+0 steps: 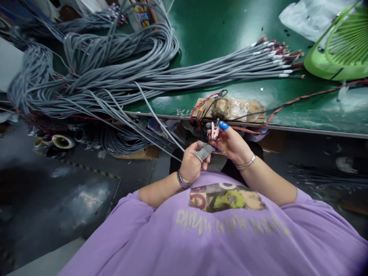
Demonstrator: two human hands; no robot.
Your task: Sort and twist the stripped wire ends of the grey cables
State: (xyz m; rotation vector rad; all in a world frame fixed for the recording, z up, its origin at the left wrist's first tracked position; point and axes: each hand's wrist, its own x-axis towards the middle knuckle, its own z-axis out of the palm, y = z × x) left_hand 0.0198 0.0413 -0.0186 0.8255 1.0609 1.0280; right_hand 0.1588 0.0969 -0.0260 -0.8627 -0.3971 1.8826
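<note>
My left hand [191,163] is closed near my lap, its thumb wrapped in a grey covering. A grey cable [175,141] runs down from the table into this grip. Thin coloured wires [220,150] fan out past the thumb toward my other hand. My right hand [234,145], with blue tape on its thumb, is pinched around a small pink clip [215,131]. Both hands are close together, just below the table's front edge. Whether the right fingers also touch the wires is hard to make out.
A large bundle of grey cables [115,76] covers the left of the green table [218,19], stripped ends to the right. By the edge lies a taped cardboard block [238,109] with wires. A green fan [330,61] and a plastic bag [304,17] are at right.
</note>
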